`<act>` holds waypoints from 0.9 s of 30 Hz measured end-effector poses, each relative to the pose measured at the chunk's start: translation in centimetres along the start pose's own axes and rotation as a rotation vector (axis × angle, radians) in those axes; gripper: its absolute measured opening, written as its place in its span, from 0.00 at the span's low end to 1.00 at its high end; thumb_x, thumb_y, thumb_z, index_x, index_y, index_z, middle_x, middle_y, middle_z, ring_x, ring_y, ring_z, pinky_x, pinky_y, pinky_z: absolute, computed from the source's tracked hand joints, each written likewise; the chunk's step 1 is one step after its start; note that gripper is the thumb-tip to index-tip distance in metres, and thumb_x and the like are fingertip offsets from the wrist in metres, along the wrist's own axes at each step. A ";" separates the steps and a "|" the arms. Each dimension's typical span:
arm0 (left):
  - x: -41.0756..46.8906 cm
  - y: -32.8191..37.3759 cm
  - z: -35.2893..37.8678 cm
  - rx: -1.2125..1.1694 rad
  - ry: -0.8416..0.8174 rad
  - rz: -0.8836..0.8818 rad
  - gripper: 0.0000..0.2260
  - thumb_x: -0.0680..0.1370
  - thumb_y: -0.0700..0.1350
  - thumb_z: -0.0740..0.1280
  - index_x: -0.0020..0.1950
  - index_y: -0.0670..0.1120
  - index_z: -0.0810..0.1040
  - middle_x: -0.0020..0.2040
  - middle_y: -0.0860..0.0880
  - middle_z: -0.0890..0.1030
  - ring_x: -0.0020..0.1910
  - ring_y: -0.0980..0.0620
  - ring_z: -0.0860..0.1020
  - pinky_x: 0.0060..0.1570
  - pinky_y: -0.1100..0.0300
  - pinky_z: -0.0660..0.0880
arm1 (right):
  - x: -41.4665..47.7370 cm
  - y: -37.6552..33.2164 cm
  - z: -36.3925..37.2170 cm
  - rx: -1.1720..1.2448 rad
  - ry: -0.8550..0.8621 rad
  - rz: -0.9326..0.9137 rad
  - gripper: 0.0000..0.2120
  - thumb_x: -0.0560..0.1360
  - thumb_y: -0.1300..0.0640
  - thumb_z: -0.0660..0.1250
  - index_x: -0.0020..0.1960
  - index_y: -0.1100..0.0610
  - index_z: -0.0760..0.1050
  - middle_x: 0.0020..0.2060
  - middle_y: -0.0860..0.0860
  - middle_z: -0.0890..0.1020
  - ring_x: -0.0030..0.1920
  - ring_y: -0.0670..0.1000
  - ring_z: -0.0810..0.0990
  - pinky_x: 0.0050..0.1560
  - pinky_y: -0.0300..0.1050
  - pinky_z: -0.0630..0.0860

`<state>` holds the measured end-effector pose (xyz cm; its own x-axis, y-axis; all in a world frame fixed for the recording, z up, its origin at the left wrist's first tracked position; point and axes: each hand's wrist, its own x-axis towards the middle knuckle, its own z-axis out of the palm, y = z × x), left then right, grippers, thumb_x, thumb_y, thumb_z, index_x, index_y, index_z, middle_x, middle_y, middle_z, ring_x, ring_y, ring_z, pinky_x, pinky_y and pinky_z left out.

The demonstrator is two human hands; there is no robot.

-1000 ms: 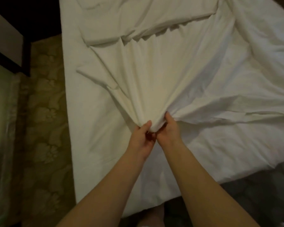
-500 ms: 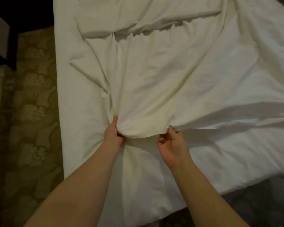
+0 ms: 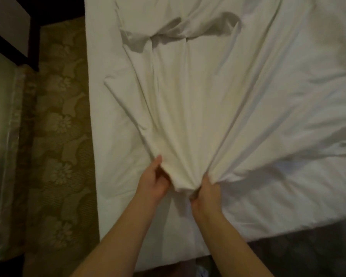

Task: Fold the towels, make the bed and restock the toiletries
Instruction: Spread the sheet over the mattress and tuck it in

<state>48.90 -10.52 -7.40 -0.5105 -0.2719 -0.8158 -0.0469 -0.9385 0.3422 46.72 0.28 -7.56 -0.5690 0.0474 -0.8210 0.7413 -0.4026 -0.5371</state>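
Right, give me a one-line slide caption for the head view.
The left hand and right hand grip the bunched near edge of a white sheet on the bed, patterned carpet alongside.

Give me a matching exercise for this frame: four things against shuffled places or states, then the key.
1 left hand
2 right hand
3 sheet
4 carpet

a floral, beside the bed
b grips the gathered sheet from the right
c bunched into pleats that fan out
d grips the gathered sheet from the left

Pairs: 1-d, 2-b, 3-c, 4-a
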 end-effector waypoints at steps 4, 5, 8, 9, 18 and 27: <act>1.6 4.6 3.8 -0.004 -0.042 0.061 0.09 0.80 0.45 0.61 0.50 0.40 0.77 0.46 0.44 0.84 0.49 0.47 0.81 0.54 0.49 0.75 | -1.6 -0.6 -3.8 0.012 -0.031 -0.044 0.13 0.79 0.55 0.63 0.61 0.58 0.71 0.47 0.52 0.80 0.46 0.52 0.79 0.53 0.51 0.76; 1.5 5.4 4.2 0.020 -0.051 0.074 0.10 0.81 0.44 0.60 0.48 0.40 0.77 0.39 0.43 0.84 0.44 0.48 0.83 0.54 0.51 0.76 | -1.9 -1.0 -4.2 0.023 -0.027 -0.051 0.13 0.79 0.56 0.63 0.62 0.59 0.71 0.47 0.53 0.80 0.47 0.53 0.79 0.53 0.53 0.77; -1.4 6.1 2.2 -0.007 -0.116 0.142 0.10 0.80 0.41 0.61 0.55 0.40 0.79 0.45 0.41 0.84 0.52 0.46 0.80 0.61 0.48 0.73 | -3.3 -1.7 -4.8 0.244 -0.117 -0.018 0.12 0.79 0.57 0.63 0.61 0.59 0.73 0.50 0.54 0.81 0.49 0.54 0.81 0.51 0.52 0.81; -2.8 5.7 0.5 -0.017 -0.100 0.179 0.11 0.80 0.42 0.62 0.60 0.41 0.78 0.51 0.41 0.83 0.55 0.44 0.79 0.60 0.47 0.74 | -3.9 -1.5 -4.7 0.330 -0.157 0.014 0.14 0.79 0.56 0.63 0.63 0.57 0.73 0.53 0.54 0.82 0.51 0.54 0.81 0.51 0.51 0.81; -11.9 1.1 -11.9 -0.125 0.012 0.082 0.31 0.63 0.38 0.78 0.65 0.43 0.74 0.49 0.44 0.84 0.49 0.47 0.81 0.43 0.56 0.81 | -9.6 6.5 -1.6 0.181 -0.176 0.132 0.09 0.77 0.61 0.66 0.58 0.58 0.76 0.51 0.54 0.82 0.51 0.55 0.80 0.57 0.54 0.77; -7.4 13.2 -13.3 0.027 -0.068 -0.107 0.21 0.64 0.44 0.73 0.56 0.43 0.79 0.48 0.42 0.84 0.56 0.43 0.78 0.60 0.47 0.72 | -13.6 13.1 -1.0 0.384 0.120 -0.032 0.16 0.77 0.57 0.67 0.64 0.53 0.72 0.51 0.53 0.81 0.52 0.56 0.79 0.54 0.54 0.78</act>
<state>63.48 -23.70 -3.00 -0.5584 -0.1546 -0.8150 -0.1270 -0.9550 0.2681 64.49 -4.71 -3.59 -0.5271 0.1631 -0.8340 0.5242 -0.7101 -0.4701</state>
